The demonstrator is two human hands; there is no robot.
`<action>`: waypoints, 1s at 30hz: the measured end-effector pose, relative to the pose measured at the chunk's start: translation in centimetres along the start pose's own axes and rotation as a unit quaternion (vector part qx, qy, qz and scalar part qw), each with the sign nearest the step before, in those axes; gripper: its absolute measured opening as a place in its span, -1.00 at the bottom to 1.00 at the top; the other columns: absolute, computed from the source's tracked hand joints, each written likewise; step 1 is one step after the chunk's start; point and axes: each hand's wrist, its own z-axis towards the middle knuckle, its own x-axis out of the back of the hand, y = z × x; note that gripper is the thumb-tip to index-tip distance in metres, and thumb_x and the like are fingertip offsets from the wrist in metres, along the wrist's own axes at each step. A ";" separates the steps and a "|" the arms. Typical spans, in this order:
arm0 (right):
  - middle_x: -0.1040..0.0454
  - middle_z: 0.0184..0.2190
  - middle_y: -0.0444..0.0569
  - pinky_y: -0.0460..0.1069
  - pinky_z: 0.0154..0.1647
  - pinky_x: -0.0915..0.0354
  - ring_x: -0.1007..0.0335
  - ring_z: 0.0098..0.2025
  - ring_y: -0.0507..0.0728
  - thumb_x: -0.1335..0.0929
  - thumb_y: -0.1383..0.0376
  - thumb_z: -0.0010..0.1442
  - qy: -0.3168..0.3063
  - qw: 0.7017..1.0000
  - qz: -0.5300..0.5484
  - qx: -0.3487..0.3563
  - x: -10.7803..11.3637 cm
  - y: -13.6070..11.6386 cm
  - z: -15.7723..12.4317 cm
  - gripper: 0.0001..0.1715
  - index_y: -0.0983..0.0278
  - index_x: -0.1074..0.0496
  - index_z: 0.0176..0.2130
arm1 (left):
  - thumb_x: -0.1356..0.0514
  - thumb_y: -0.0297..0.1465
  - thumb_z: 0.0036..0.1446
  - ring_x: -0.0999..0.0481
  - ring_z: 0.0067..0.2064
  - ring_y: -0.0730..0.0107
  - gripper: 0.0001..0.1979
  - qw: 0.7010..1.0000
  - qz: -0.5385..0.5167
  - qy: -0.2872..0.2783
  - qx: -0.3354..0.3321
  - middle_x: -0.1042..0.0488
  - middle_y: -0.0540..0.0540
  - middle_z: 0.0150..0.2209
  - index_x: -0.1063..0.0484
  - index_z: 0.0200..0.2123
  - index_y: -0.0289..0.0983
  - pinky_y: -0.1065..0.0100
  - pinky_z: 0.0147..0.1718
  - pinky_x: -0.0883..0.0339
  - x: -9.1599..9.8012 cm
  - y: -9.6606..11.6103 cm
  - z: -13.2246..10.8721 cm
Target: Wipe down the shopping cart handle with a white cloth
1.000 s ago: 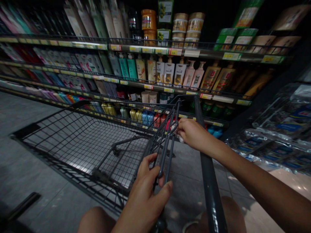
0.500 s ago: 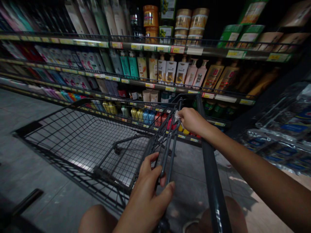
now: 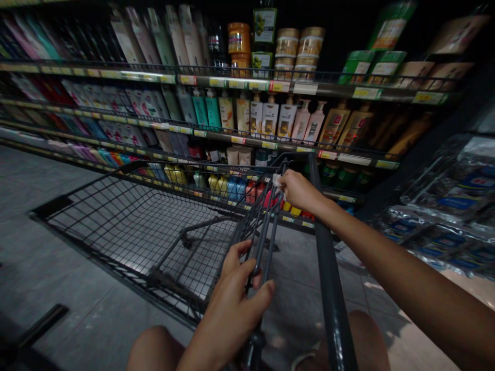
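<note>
A dark wire shopping cart (image 3: 174,226) stands in front of me, with nothing in its basket. My right hand (image 3: 297,189) reaches over the thick cart handle (image 3: 331,288) and is closed on a small white wipe (image 3: 277,180), which touches the far end of the folded wire frame (image 3: 266,232) behind the basket. Near the close end of that frame is my left hand (image 3: 240,293), its fingers curled loosely around the bars and its thumb held apart. The fingertips of my left hand are partly hidden by the bars.
Shelves (image 3: 216,129) of bottles and jars run across the back. Plastic-wrapped packs (image 3: 444,226) are stacked at the right. A dark bar (image 3: 44,324) lies low at the left, above the tiled floor (image 3: 88,293). My knees are below the cart handle.
The view has shifted slightly. My right hand still holds the wipe at the far end of the frame, with more of the wipe showing. My left hand stays at the near bars.
</note>
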 end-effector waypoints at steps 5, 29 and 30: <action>-0.42 -0.33 0.09 -0.09 -0.30 -0.18 -0.35 -0.29 0.11 -0.26 0.55 0.03 -0.016 0.998 0.050 0.023 0.5 -0.8 -1.5 -0.75 0.39 -0.51 -0.42 | -0.10 -0.23 0.11 -0.15 0.24 0.10 -0.80 1.000 -0.012 -0.002 0.003 -0.16 -0.13 0.14 -0.35 -0.43 -0.22 0.13 0.14 -0.20 0.0 0.1 0.0; -0.54 -0.23 -0.08 -0.11 -0.33 -0.38 -0.50 -0.22 0.10 -0.28 0.42 0.15 0.153 0.952 0.260 0.051 7.8 -5.4 -17.4 -0.69 0.13 -0.49 -0.16 | -0.12 -0.15 0.05 -0.12 0.30 0.11 -0.75 0.999 0.015 0.023 0.037 -0.26 -0.17 0.20 -0.39 -0.34 -0.21 0.11 0.20 -0.13 -0.1 -0.3 -0.4; -0.55 -0.22 -0.08 -0.11 -0.34 -0.40 -0.51 -0.22 0.10 -0.28 0.44 0.15 0.156 0.955 0.244 0.069 7.7 -5.3 -18.0 -0.65 0.10 -0.46 -0.12 | -0.12 -0.14 0.05 -0.10 0.30 0.11 -0.74 0.999 0.012 0.025 0.038 -0.24 -0.17 0.21 -0.40 -0.34 -0.20 0.11 0.20 -0.13 -0.2 -0.4 -0.5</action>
